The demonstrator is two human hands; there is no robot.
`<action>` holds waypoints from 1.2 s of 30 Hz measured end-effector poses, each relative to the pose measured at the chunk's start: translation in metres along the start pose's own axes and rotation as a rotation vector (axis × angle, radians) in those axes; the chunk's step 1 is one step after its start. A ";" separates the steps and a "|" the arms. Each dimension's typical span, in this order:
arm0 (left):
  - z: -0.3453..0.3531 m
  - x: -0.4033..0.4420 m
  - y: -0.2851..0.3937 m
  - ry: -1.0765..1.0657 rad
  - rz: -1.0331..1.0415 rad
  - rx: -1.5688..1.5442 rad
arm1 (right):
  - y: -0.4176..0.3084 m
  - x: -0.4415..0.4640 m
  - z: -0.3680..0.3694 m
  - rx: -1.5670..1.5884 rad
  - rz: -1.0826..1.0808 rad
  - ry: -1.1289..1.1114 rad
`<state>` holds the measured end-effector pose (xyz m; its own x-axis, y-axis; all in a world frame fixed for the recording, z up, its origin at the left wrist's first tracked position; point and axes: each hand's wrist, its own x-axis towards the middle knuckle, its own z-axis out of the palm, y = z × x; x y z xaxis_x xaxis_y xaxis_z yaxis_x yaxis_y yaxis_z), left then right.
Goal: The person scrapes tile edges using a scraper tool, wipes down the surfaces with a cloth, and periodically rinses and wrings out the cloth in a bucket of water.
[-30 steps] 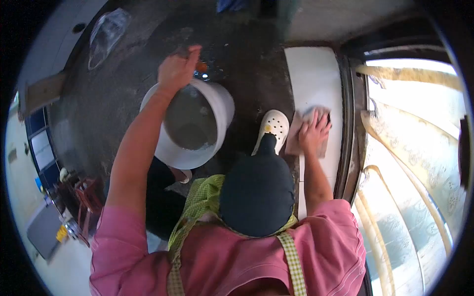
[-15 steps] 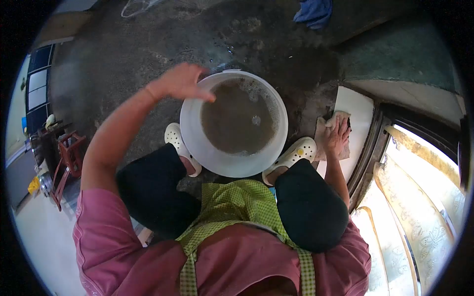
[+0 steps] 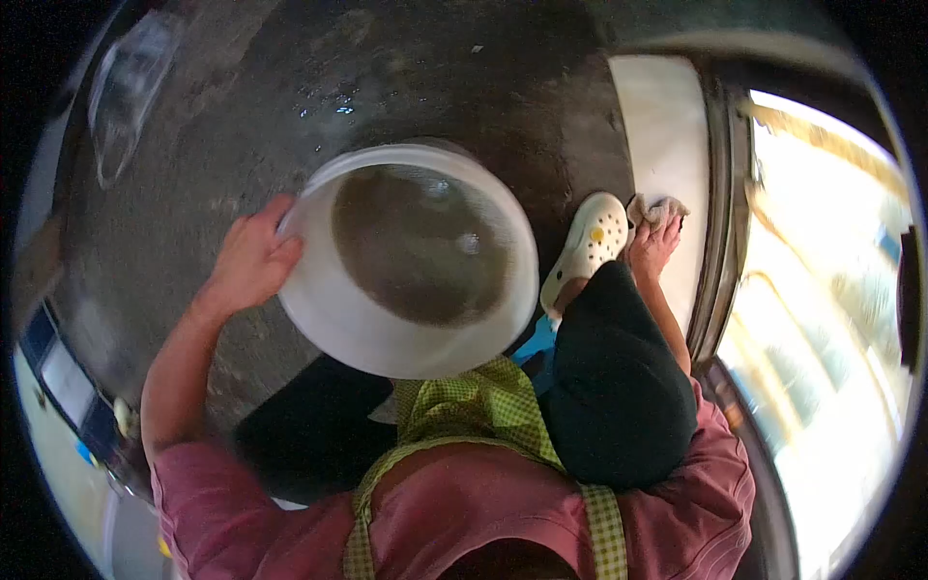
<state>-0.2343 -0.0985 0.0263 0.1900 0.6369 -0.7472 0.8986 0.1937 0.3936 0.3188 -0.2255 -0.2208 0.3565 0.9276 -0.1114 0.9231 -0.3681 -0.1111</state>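
A large white bucket [image 3: 387, 353] of murky brown water [image 3: 420, 251] stands between my legs, with some foam on the surface. My left hand [image 3: 253, 253] grips the bucket's left rim, its thumb on the near side. Over at the right, my right hand [image 3: 654, 242] holds a crumpled, damp-looking beige cloth [image 3: 660, 210] on the white strip [image 3: 667, 126] beside the door frame. The fingers of that hand are bent over the cloth.
A cream clog [image 3: 594, 237] is on my foot, right of the bucket. Dark concrete floor [image 3: 464, 77] with wet patches lies ahead. A clear plastic bag [image 3: 130, 92] rests at the upper left. The door frame [image 3: 725, 213] runs along the right, beside bright patterned panes.
My left hand has come down from above the bucket onto its left rim. The bucket appears shifted left and tilted. My right hand has bunched up the cloth that lay flatter. The view has turned.
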 end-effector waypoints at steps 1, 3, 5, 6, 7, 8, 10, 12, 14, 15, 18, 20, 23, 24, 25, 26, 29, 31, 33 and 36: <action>-0.005 0.001 -0.014 0.057 0.049 0.033 | 0.017 -0.019 0.004 0.011 0.042 -0.005; -0.018 0.000 -0.039 0.134 0.089 0.044 | 0.040 -0.060 0.011 0.013 0.116 -0.008; -0.038 0.003 -0.061 0.158 0.090 0.056 | 0.036 -0.098 0.009 -0.028 0.336 -0.099; -0.049 0.007 -0.076 0.159 0.102 0.083 | 0.028 -0.115 0.004 -0.225 0.230 -0.222; -0.059 0.012 -0.107 0.137 0.071 0.067 | 0.020 -0.133 -0.004 -0.419 0.128 -0.356; -0.067 0.019 -0.135 0.108 0.040 0.049 | 0.021 -0.143 -0.002 -0.246 0.171 -0.325; -0.091 0.011 -0.147 0.155 -0.036 0.072 | 0.033 -0.182 0.003 0.130 0.306 -0.197; -0.112 0.013 -0.191 0.120 -0.076 0.012 | 0.008 -0.201 -0.040 0.090 0.567 -0.425; -0.119 0.005 -0.201 0.272 -0.179 -0.019 | 0.021 -0.227 -0.061 -0.052 0.847 -0.696; -0.125 0.005 -0.209 0.253 -0.157 -0.013 | 0.044 -0.249 -0.060 0.091 0.889 -0.998; -0.139 0.013 -0.240 0.170 -0.116 -0.127 | 0.051 -0.288 -0.084 0.260 1.063 -1.153; -0.144 0.020 -0.256 0.156 -0.207 -0.068 | 0.039 -0.301 -0.094 0.273 1.096 -1.110; -0.130 0.018 -0.250 0.330 -0.175 -0.075 | 0.025 -0.312 -0.106 0.292 1.105 -1.088; -0.130 0.020 -0.257 0.325 -0.177 -0.075 | 0.021 -0.313 -0.110 0.292 1.103 -1.082; -0.135 0.021 -0.271 0.303 -0.189 -0.082 | 0.018 -0.313 -0.110 0.290 1.094 -1.081; -0.142 0.021 -0.285 0.280 -0.205 -0.084 | 0.015 -0.311 -0.109 0.282 1.080 -1.081; -0.154 0.023 -0.325 0.267 -0.123 0.024 | 0.004 -0.295 -0.101 0.242 1.004 -1.073; -0.143 0.021 -0.288 0.292 -0.152 -0.045 | -0.005 -0.278 -0.090 0.208 0.927 -1.057; -0.135 0.018 -0.279 0.324 -0.169 -0.124 | -0.016 -0.258 -0.076 0.172 0.848 -1.026; -0.137 0.021 -0.286 0.386 -0.152 -0.142 | -0.033 -0.225 -0.054 0.132 0.754 -0.970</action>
<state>-0.5416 -0.0379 -0.0283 -0.1265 0.8200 -0.5582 0.8363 0.3908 0.3845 0.2157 -0.4190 -0.1386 0.4866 0.0712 -0.8707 0.4917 -0.8461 0.2056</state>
